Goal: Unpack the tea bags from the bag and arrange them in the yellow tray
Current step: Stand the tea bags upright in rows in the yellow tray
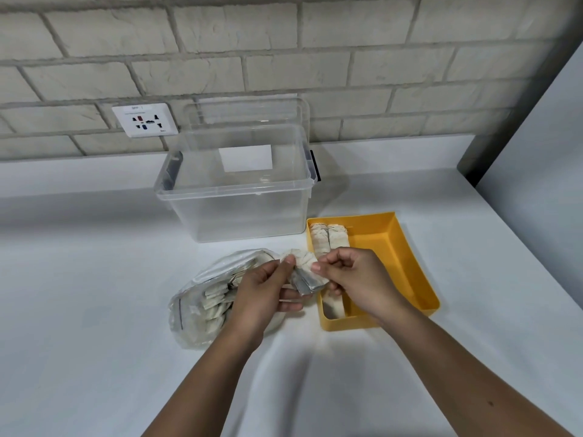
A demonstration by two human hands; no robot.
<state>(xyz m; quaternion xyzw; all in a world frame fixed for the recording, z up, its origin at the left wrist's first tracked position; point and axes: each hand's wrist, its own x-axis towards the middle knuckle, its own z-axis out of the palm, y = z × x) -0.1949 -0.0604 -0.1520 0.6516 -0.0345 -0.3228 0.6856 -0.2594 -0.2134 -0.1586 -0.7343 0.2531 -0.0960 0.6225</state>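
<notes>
- Between the plastic bag [195, 304] and the yellow tray [407, 257], in the head view, both hands hold one bundle of tea bags [304, 266] just above the white counter [94, 279].
- The left hand [268, 291] grips the bundle from its left side, thumb on the upper edge and fingers underneath. The right hand [356, 279] pinches the right edge between the thumb and curled fingers. Neither hand is free.
- The plastic bag lies to the left, partly under the left wrist, its mouth turned toward the tray. Many loose tea bags show through its clear film.
- The yellow tray sits just right of the hands. Two rows of packed tea bags [328, 241] stand along its left wall, and the rest of its floor is bare. The right hand hides part of the near end of those rows.
- Behind stands a clear storage box [239, 209], with what looks like its lid leaning on the brick wall [284, 58], and a wall socket [145, 119] to the left.
- The bundle looks light, soft and papery. Its top fans out, so it will likely splay or shed bags if the hold loosens, and hard squeezing could crumple or tear the paper.
- The best hold is probably on the two flat end faces, pressing the stack gently together from both sides and keeping it upright. That way it can slide into the tray as one block beside the existing rows.
- The task seems to be well short of done.
</notes>
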